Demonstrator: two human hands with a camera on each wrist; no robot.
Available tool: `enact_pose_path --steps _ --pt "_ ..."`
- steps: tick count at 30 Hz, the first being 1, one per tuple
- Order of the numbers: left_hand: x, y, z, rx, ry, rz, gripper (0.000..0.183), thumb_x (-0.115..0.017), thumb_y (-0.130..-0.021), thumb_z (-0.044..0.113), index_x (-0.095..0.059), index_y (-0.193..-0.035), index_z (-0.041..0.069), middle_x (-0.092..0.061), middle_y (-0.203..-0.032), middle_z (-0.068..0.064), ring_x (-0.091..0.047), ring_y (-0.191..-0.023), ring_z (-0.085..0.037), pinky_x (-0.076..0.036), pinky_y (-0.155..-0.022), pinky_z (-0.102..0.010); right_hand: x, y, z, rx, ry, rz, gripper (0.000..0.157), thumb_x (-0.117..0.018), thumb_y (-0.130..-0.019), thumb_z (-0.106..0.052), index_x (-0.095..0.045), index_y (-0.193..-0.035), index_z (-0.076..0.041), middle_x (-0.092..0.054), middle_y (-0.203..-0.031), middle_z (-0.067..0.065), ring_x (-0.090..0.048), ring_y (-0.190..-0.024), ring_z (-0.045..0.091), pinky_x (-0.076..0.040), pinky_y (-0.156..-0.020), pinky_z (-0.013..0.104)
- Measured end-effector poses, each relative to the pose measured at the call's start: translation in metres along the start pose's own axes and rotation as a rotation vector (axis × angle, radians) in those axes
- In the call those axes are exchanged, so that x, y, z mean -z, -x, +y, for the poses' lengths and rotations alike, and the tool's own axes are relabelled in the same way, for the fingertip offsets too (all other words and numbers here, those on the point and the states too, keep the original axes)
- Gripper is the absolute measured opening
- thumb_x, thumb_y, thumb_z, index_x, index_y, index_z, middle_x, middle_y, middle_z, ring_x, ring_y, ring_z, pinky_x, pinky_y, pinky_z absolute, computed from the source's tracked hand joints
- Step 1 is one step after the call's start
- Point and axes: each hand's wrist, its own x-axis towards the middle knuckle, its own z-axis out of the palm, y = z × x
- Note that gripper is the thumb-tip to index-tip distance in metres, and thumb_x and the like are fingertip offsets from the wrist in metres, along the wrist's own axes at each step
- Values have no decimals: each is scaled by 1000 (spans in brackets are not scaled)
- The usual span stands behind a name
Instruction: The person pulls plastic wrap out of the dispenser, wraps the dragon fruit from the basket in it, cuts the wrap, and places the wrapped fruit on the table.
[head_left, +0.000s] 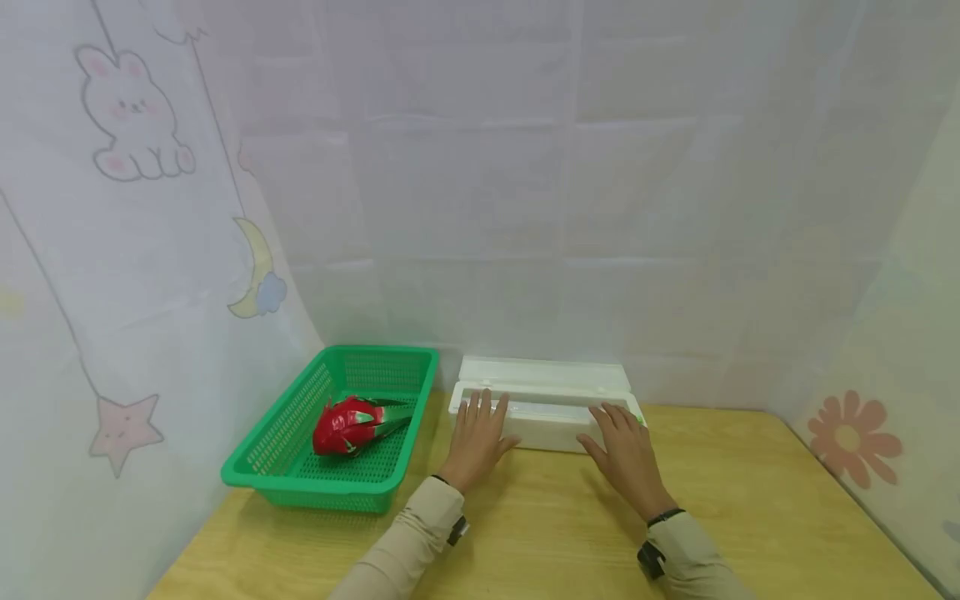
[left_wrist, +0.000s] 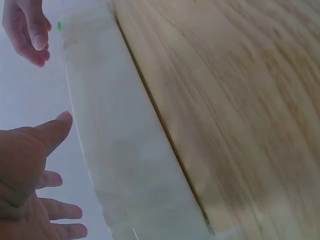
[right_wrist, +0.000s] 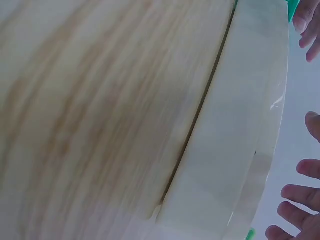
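Observation:
A long white box (head_left: 551, 433) stands on the wooden table, its lid (head_left: 543, 372) raised at the back. My left hand (head_left: 476, 446) is at the left part of the box, fingers spread over its front edge. At the right part is my right hand (head_left: 628, 458), also with spread, fairly straight fingers. Neither hand grips anything. Both wrist views show the box's smooth front wall (left_wrist: 125, 135) along the table, the fingertips (right_wrist: 295, 192) extended beyond its top edge. Much of the box's inside is hidden from the head view.
Left of the box sits a green plastic basket (head_left: 318, 483) with a red dragon fruit (head_left: 348, 427) in it, green-leaved at one end. A pale curtain (head_left: 465, 200) with cartoon prints hangs behind and at the sides. The wooden table (head_left: 750, 492) extends to the right.

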Motion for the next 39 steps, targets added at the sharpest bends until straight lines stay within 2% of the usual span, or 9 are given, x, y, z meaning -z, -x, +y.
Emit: enact_pose_path --steps 5,9,13,20,25,30,33,36,39 --pt "-9 -2 -5 28 -22 -9 68 -65 -93 48 -49 -145 6 -50 -141 -27 -47 -133 -42 -41 -107 -54 -2 1 3 -29 4 -17 52 -80 -84 -23 -63 -124 5 -61 -124 28 -55 -114 48 -46 -84 66" --pt "-14 -5 -10 37 -18 13 65 -66 -94 45 -49 -144 7 -52 -139 -25 -49 -131 -42 -42 -106 -54 -5 0 11 -40 20 -21 50 -80 -84 -22 -64 -123 4 -61 -118 27 -56 -108 49 -46 -84 64" --pt "-18 -8 -17 42 39 40 59 -66 -96 38 -50 -145 8 -54 -136 -24 -50 -129 -43 -43 -104 -55 -7 0 18 -44 26 -29 48 -80 -85 -22 -65 -123 3 -59 -114 26 -54 -105 51 -43 -85 65" --pt "-30 -9 -28 75 217 12 45 -56 -103 26 -51 -143 7 -47 -142 -31 -39 -136 -51 -35 -108 -62 -12 -1 25 -46 -1 -74 40 -73 -91 -20 -66 -124 0 -60 -118 27 -50 -111 52 -36 -93 70" --pt "-33 -12 -31 98 265 18 35 -55 -103 22 -59 -134 5 -47 -141 -32 -37 -136 -51 -35 -108 -61 -14 -5 28 -64 -12 -88 30 -68 -95 -14 -67 -121 0 -60 -121 29 -49 -114 52 -32 -98 70" --pt "-32 -16 -32 121 308 22 26 -55 -103 18 -66 -121 3 -49 -138 -33 -38 -136 -52 -34 -108 -63 -16 -7 30 -99 -51 -109 18 -64 -97 -9 -71 -111 0 -61 -120 28 -50 -116 51 -30 -99 70" --pt "-33 -19 -34 120 341 69 18 -58 -101 13 -69 -108 2 -55 -130 -31 -42 -132 -52 -35 -107 -62 -17 -10 31 -124 -86 -115 14 -65 -96 -8 -72 -104 0 -62 -119 28 -49 -116 51 -28 -99 71" --pt "-34 -22 -37 102 365 156 10 -63 -96 7 -71 -93 1 -65 -112 -24 -52 -123 -48 -38 -106 -61 -18 -14 32 -153 -107 -117 11 -67 -94 -6 -73 -100 1 -64 -116 27 -51 -116 51 -29 -99 71" --pt "-34 -24 -40 90 373 224 7 -69 -91 3 -72 -85 1 -68 -97 -17 -58 -114 -44 -40 -105 -58 -19 -19 34 -170 -109 -118 9 -70 -91 -5 -75 -96 1 -67 -113 26 -55 -113 48 -34 -98 68"
